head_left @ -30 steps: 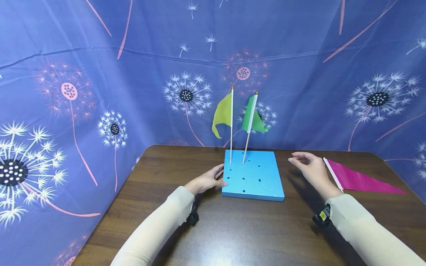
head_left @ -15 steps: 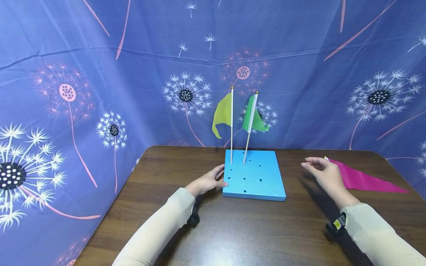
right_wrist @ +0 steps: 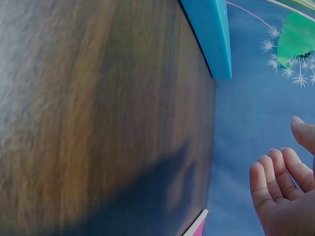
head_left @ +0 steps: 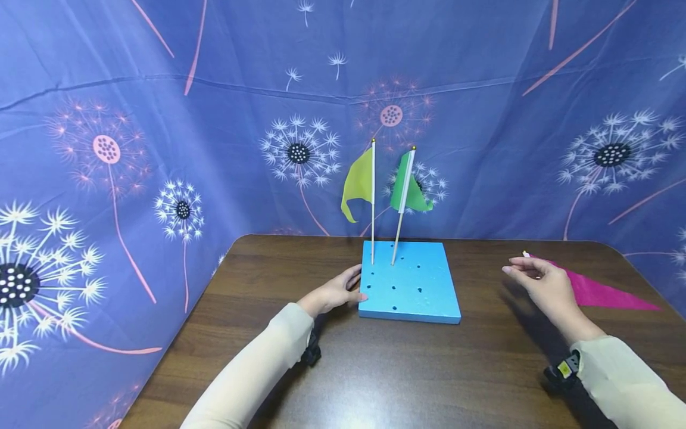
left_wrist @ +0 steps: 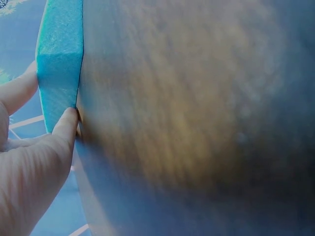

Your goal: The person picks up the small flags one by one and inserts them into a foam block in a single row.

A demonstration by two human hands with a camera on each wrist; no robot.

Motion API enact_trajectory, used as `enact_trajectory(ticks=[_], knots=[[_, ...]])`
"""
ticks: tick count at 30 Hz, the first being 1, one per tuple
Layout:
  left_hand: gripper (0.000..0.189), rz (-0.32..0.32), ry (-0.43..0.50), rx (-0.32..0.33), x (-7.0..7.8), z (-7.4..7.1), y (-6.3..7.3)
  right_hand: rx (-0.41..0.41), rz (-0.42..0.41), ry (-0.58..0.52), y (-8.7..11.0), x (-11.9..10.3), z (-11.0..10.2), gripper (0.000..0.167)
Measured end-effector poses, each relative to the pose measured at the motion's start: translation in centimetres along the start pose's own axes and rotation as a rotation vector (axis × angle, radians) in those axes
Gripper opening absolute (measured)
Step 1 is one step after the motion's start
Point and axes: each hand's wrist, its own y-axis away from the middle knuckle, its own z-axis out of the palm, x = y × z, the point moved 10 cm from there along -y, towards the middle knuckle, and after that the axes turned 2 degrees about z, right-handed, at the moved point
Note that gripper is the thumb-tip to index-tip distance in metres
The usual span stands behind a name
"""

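A blue board [head_left: 429, 298] with several small holes lies on the table. My left hand [head_left: 333, 293] holds its left edge, thumb on the top edge and fingers against the side; the left wrist view shows the board's corner [left_wrist: 59, 59] between them. A yellow flag [head_left: 359, 185] stands upright in the board, and a green flag [head_left: 415, 193] beside it leans right. My right hand [head_left: 552, 292] is in the air to the right, fingers loosely bent, holding nothing. Close behind it a magenta pennant [head_left: 611, 293] lies flat, its white pole mostly hidden by the hand.
Wooden table [head_left: 429, 363] spreads under everything, its far edge against a blue dandelion-print curtain [head_left: 241, 149] that also covers the left side. Small black cameras are strapped at both wrists.
My right hand has moved rightward, away from the board and over the magenta pennant's pole end. The left hand stays at the board's edge; the two standing flags keep their places.
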Motion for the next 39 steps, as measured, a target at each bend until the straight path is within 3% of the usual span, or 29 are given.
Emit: enact_trajectory(ticks=[8, 17, 24, 28, 35, 39], knots=[[0.086, 0.01, -0.009, -0.011, 0.0, 0.1, 0.0, -0.005, 0.015, -0.018, 0.3, 0.8, -0.7, 0.019], [0.084, 0.016, 0.001, -0.015, 0.6, 0.0, 0.3, 0.001, 0.057, 0.021, 0.8, 2.1, -1.7, 0.04], [0.084, 0.004, 0.001, -0.01, 0.8, -0.1, 0.3, 0.002, 0.118, 0.063, 1.2, 3.4, -2.9, 0.015], [0.084, -0.007, -0.006, -0.011, 0.4, -0.1, 0.2, 0.006, 0.132, 0.073, 1.5, 3.9, -3.4, 0.01], [0.083, -0.013, 0.001, -0.004, 0.2, 0.1, 0.3, -0.007, 0.148, 0.13, 2.0, 4.8, -4.0, 0.033], [0.083, -0.015, 0.007, -0.005, 0.1, 0.2, 0.3, -0.015, 0.164, 0.138, 2.3, 5.4, -4.2, 0.032]])
